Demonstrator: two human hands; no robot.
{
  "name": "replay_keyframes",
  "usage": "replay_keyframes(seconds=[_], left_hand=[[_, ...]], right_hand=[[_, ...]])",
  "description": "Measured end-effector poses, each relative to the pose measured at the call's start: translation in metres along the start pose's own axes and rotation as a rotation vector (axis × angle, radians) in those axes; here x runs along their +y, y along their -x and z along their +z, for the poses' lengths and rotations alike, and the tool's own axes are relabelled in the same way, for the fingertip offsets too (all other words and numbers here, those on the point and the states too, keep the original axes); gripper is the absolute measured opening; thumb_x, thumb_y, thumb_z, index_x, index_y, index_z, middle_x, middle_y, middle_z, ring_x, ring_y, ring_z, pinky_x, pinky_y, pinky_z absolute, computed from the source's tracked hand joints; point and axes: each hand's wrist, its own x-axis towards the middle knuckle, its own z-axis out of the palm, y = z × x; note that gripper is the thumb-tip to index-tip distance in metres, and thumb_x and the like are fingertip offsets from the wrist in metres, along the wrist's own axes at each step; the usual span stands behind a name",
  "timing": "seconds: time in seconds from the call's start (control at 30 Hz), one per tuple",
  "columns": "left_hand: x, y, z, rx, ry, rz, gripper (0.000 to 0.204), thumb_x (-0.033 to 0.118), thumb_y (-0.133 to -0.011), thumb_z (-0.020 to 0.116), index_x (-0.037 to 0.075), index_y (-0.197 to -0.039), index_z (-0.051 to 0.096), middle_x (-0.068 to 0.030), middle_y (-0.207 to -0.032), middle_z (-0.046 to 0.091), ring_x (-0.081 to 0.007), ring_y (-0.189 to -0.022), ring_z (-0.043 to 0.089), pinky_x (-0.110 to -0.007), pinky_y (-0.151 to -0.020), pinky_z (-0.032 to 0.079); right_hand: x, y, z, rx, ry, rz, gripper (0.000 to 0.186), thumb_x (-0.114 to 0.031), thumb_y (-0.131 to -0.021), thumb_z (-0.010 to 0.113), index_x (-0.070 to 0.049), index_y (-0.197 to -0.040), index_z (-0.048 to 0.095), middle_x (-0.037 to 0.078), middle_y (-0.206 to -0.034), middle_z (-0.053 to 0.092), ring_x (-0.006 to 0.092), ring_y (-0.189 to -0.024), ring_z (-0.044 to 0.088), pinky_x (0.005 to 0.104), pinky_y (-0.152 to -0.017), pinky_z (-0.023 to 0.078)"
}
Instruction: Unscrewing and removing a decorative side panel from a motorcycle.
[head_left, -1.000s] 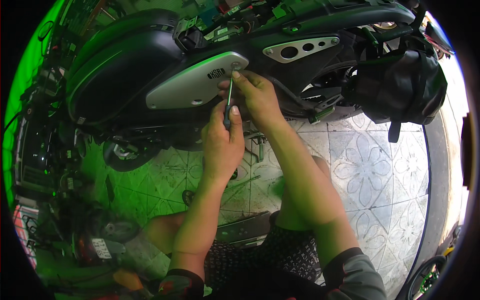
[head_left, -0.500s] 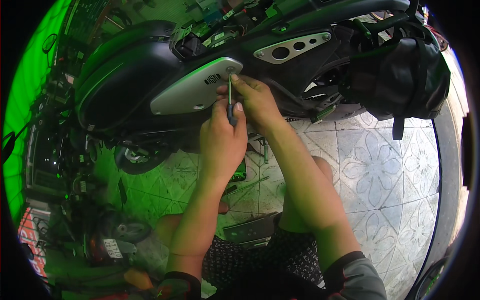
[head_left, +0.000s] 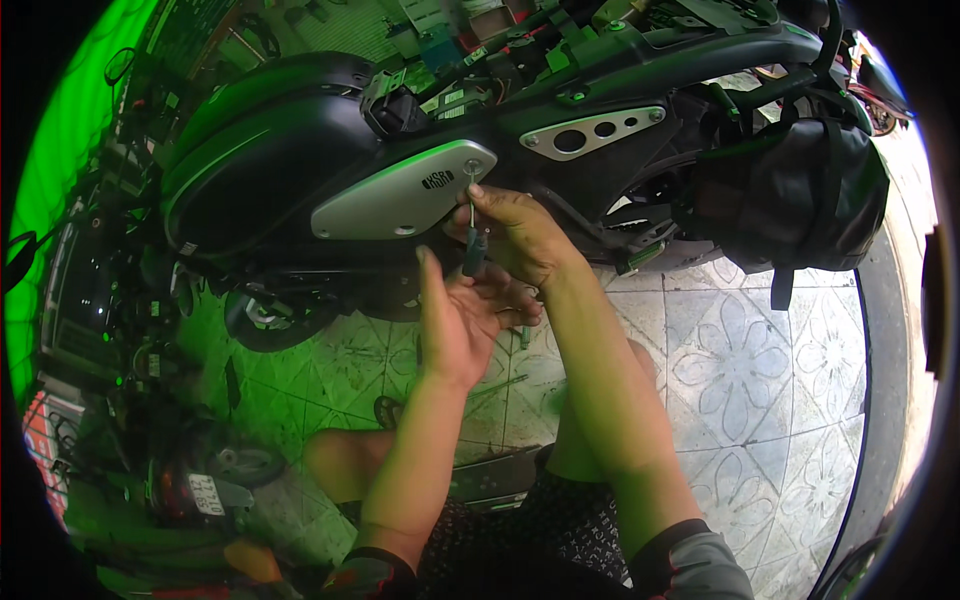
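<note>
Nearest: left hand [head_left: 462, 325] unfurled, fingers loose at the butt of the dark-handled screwdriver [head_left: 475, 258], contact uncertain; right hand [head_left: 525, 235] pinching its slim metal shaft, tip toward the round fastener [head_left: 472, 167] on a smooth silver, leaf-shaped panel [head_left: 375, 205]; beyond, motorcycle tank [head_left: 270, 145], black, rounded; off right, creased black bag [head_left: 800, 195], contents hidden; underneath, flower-patterned floor tiles [head_left: 730, 365].

Tip of the slim metal-shafted screwdriver with dark handle [head_left: 475, 258]: engagement with the round silver screw [head_left: 472, 167] too small to determine; shaft partly masked by the right hand [head_left: 525, 235]. Handle contact with the left hand [head_left: 462, 335]: undetermined. White rectangular plate [head_left: 206, 494]: blurred. Grey-and-black right sleeve [head_left: 703, 570]: cut off by lower edge.
</note>
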Motion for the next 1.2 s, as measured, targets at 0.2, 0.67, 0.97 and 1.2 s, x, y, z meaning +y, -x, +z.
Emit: replay_keyframes(seconds=[0.2,0.67,0.97,1.2], left_hand=[[0.039,0.027,-0.079,0.271,-0.377,0.178,0.051,0.053,-0.107,0.050,0.005,-0.096,0.063,-0.0114,-0.082,0.070,-0.0244,-0.074,0.070,-0.038,-0.074,0.058],[0.022,0.002,0.009,0.091,-0.955,0.434,0.046,0.042,-0.109,0.051,0.000,-0.112,0.068,-0.0121,-0.094,0.071,-0.0290,-0.094,0.069,-0.038,-0.080,0.054],[0.004,0.023,-0.019,0.195,-0.777,0.362,0.059,0.050,-0.110,0.044,-0.002,-0.103,0.071,-0.0096,-0.082,0.069,-0.0210,-0.073,0.064,-0.032,-0.068,0.050],[0.016,0.012,0.005,0.416,-1.197,0.742,0.064,0.052,-0.111,0.037,-0.001,-0.096,0.070,-0.0093,-0.073,0.065,-0.0184,-0.063,0.059,-0.032,-0.064,0.049]], right_hand=[[0.004,-0.006,-0.002,-0.043,-0.139,0.037,0.028,-0.032,-0.097,0.077,-0.005,-0.101,0.070,0.005,-0.086,0.071,0.0164,-0.083,0.066,0.0341,-0.088,0.053],[-0.008,0.008,0.006,0.011,-0.046,0.076,0.033,-0.035,-0.097,0.076,-0.005,-0.109,0.070,0.005,-0.093,0.072,0.0184,-0.085,0.068,0.0326,-0.090,0.054],[0.000,0.009,0.002,-0.080,-0.152,0.049,0.036,-0.034,-0.099,0.073,-0.002,-0.115,0.068,0.009,-0.099,0.073,0.0257,-0.093,0.070,0.0392,-0.092,0.057],[0.009,0.003,0.000,-0.103,-0.157,0.028,0.030,-0.032,-0.099,0.073,-0.004,-0.109,0.068,0.008,-0.095,0.072,0.0246,-0.090,0.070,0.0388,-0.090,0.057]])
